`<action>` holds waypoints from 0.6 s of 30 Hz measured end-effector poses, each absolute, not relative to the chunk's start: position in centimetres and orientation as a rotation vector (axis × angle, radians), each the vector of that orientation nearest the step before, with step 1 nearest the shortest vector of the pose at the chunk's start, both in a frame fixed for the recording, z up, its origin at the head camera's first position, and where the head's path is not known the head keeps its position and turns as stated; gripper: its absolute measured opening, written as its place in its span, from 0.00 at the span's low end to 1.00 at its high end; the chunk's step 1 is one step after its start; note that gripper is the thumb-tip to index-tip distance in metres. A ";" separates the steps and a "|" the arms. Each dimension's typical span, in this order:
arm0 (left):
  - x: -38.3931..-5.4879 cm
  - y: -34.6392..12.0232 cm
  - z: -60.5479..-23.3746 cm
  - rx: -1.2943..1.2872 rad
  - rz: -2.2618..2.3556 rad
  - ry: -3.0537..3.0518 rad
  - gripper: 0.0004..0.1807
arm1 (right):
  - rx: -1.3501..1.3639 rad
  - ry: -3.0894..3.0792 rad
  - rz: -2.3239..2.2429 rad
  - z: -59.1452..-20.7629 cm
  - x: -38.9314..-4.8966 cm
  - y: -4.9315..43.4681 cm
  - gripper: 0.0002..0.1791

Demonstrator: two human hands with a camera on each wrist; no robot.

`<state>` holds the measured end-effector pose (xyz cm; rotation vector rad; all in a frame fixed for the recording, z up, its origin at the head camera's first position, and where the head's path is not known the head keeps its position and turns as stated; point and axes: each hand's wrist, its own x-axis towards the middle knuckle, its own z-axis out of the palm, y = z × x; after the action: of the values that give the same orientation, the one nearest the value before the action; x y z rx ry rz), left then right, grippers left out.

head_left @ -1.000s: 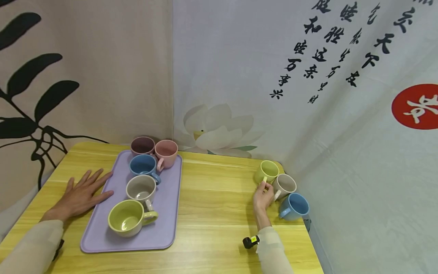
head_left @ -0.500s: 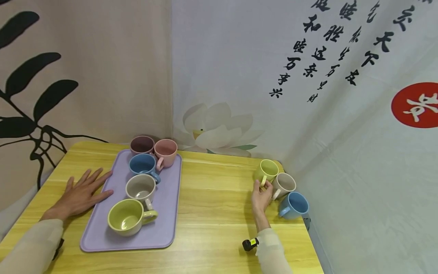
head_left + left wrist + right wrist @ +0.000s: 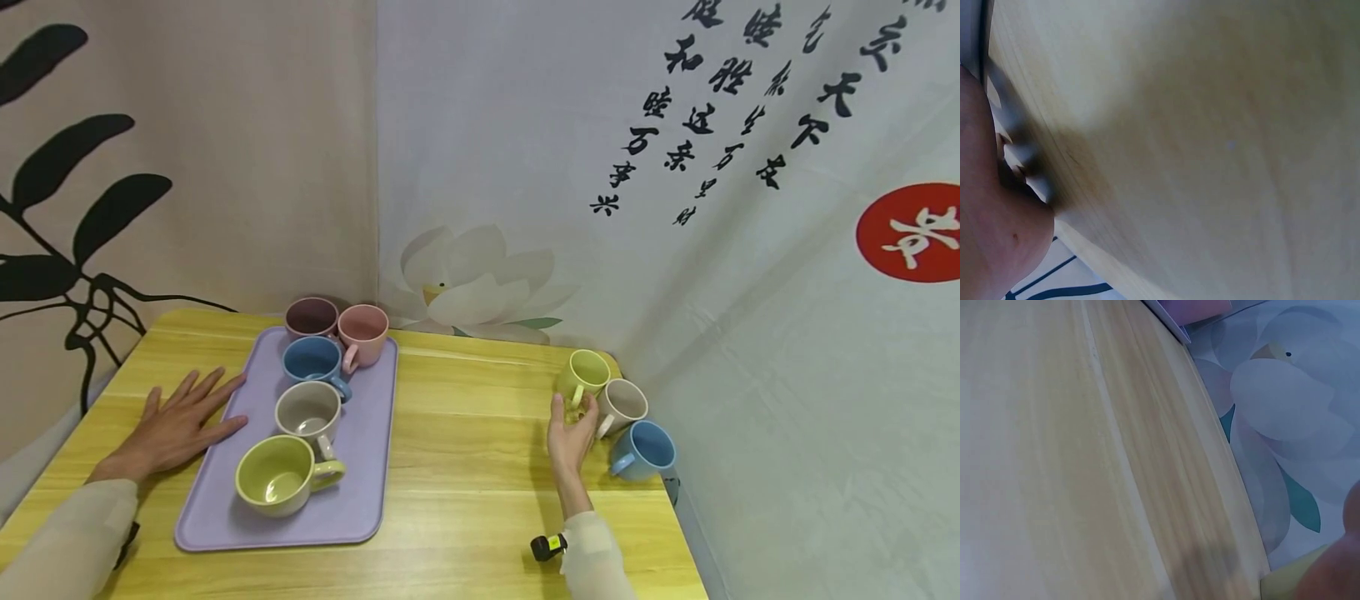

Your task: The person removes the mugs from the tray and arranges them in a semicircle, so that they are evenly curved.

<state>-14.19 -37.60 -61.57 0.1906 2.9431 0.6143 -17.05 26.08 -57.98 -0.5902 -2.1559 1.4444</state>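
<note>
At the table's far right corner, my right hand (image 3: 570,437) is just in front of a small yellow-green mug (image 3: 587,372). Its thumb and fingers are parted near the mug's handle, with nothing held. Beside that mug stand a white mug (image 3: 625,402) and a blue mug (image 3: 649,450), all upright. In the right wrist view, blurred fingers (image 3: 1335,569) partly cover the yellow-green mug (image 3: 1285,581). My left hand (image 3: 176,429) lies flat with fingers spread, its fingertips at the left edge of the lilac tray (image 3: 352,500). The left wrist view shows part of the hand (image 3: 1004,231) on the wood.
On the tray stand a large yellow-green mug (image 3: 276,479), a white mug (image 3: 307,408), a blue mug (image 3: 312,358), a pink mug (image 3: 365,337) and a dark purple mug (image 3: 311,317). A printed cloth (image 3: 480,150) hangs behind the wooden table (image 3: 465,467).
My right thumb and fingers have parted and drawn back slightly from the small yellow-green mug's handle. The left hand and the tray have stayed put.
</note>
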 end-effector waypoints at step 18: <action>-14.1 -37.5 -61.4 0.200 0.627 2.953 0.51 | -0.116 -2.332 1.463 -56.4 -13.5 21.5 0.45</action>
<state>-14.08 -37.54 -61.38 0.1998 2.9533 0.6272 -13.54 21.48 -56.39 -0.1161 -2.3319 1.4629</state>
